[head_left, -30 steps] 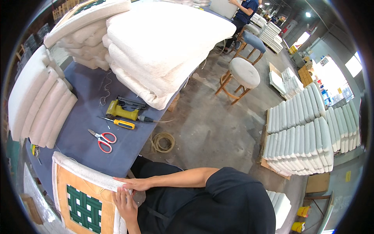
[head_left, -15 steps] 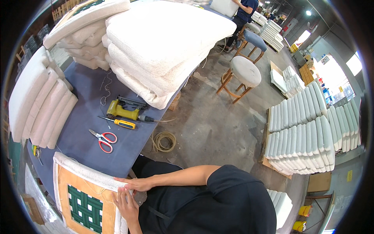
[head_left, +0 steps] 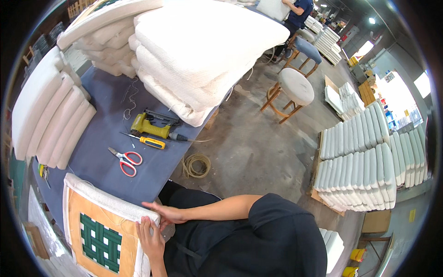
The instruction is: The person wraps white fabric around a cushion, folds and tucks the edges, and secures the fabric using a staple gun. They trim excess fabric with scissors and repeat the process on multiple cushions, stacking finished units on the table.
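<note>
A seat cushion [head_left: 104,194] lies face down at the table's near edge, showing a wooden frame [head_left: 74,212], white fabric wrapped round its border and a green woven webbing panel [head_left: 100,242]. My left hand [head_left: 151,237] grips the corner nearest me, its fingers laid over the fabric edge. Beside the same corner is my right hand [head_left: 171,214], open, with a finger stretched out along the outer side; its other fingers are partly hidden. Loose threads hang over the wood. Beyond the cushion lie red-handled scissors [head_left: 127,161], a yellow screwdriver [head_left: 150,142] and a yellow-green staple gun [head_left: 152,128].
White padded cushions are piled on the blue-grey table [head_left: 104,124], in a large stack [head_left: 198,60] and a leaning row [head_left: 55,115]. A coiled hose [head_left: 196,165] lies on the floor. Stools [head_left: 296,87], cushion pallets [head_left: 355,161] and a person [head_left: 297,16] are farther off.
My right hand has drawn back slightly from the cushion's edge, with a finger now lifted off the fabric. My left hand stays at the corner. The whole view has shifted a little.
</note>
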Tool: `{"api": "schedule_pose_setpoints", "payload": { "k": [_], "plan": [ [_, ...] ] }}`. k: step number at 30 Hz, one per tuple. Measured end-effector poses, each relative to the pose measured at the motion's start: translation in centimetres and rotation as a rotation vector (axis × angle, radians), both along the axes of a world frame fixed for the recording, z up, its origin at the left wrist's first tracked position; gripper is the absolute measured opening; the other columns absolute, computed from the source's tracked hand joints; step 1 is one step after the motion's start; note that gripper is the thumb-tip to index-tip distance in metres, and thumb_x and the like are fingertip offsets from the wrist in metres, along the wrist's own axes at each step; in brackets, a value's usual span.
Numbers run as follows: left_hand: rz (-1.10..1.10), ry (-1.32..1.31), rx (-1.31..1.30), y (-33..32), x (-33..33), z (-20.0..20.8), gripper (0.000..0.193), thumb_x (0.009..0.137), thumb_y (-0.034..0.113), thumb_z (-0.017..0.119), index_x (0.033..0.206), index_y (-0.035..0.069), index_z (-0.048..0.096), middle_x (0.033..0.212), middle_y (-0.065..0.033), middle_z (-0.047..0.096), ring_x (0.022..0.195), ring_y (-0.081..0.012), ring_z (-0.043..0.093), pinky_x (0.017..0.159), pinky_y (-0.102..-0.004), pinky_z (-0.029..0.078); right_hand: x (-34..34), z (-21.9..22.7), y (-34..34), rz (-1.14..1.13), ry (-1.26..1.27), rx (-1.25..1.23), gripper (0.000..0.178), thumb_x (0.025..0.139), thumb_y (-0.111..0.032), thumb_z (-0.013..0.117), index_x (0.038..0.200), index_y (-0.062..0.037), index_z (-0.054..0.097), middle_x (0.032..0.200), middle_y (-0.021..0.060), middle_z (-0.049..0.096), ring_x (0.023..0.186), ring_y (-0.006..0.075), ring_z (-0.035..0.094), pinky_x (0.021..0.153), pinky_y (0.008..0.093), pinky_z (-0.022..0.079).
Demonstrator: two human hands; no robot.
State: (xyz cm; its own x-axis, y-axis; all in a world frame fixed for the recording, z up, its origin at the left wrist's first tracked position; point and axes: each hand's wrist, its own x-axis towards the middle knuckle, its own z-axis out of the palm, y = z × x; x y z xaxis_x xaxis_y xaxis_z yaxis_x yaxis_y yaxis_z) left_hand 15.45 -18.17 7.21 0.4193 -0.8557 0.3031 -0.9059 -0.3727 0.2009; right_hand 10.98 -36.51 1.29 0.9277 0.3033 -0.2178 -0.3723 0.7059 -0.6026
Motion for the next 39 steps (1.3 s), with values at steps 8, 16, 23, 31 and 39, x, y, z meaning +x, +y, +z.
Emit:
{"api": "schedule_pose_setpoints", "payload": {
  "k": [8,16,23,31,39],
  "plan": [
    [0.042,-0.021,0.009,-0.2,-0.5,0.4,0.029,0.091,0.005,0.067,0.119,-0.003,0.066,0.135,-0.0192,0.063,0.137,-0.0382,0.056,0.121,-0.0696,0.028,1.3,-6.6,3.2,0.143,0.388,0.431,0.048,0.112,-0.050,0.040,0.119,-0.0103,0.067,0.109,0.0063,0.072,0.098,0.0188,0.069,0.093,0.0385,0.058],
    [0.074,0.096,-0.087,0.3,0.9,3.6,0.034,0.088,0.008,0.073,0.119,-0.004,0.067,0.132,-0.0187,0.064,0.136,-0.0404,0.056,0.122,-0.0678,0.026,4.1,-4.3,6.8,0.110,0.161,0.541,0.035,0.109,-0.044,0.055,0.134,-0.0210,0.066,0.127,-0.0036,0.066,0.115,0.0129,0.062,0.096,0.0347,0.052],
    [0.111,0.156,-0.172,3.5,2.4,9.9,0.039,0.083,-0.001,0.078,0.120,-0.006,0.067,0.133,-0.0218,0.064,0.133,-0.0450,0.058,0.119,-0.0632,0.035,5.6,3.0,7.0,0.093,-0.089,0.248,0.041,0.110,-0.045,0.052,0.135,-0.0147,0.062,0.128,0.0019,0.067,0.112,0.0179,0.065,0.088,0.0396,0.057],
    [0.085,0.125,-0.236,3.4,1.7,12.4,0.036,0.085,-0.008,0.074,0.121,-0.005,0.069,0.125,-0.0215,0.068,0.126,-0.0455,0.062,0.116,-0.0587,0.042,6.7,5.0,5.8,0.139,-0.343,0.011,0.043,0.102,-0.014,0.065,0.144,-0.0050,0.058,0.132,0.0046,0.066,0.119,0.0158,0.064,0.092,0.0371,0.059],
    [0.087,0.139,-0.267,4.3,0.8,12.9,0.031,0.084,-0.013,0.067,0.114,-0.006,0.069,0.121,-0.0216,0.067,0.125,-0.0448,0.063,0.116,-0.0602,0.042,6.8,4.8,7.5,0.010,-0.419,-0.065,0.046,0.102,-0.016,0.062,0.146,-0.0086,0.053,0.127,0.0040,0.065,0.107,0.0147,0.066,0.074,0.0345,0.062]
  ]
}}
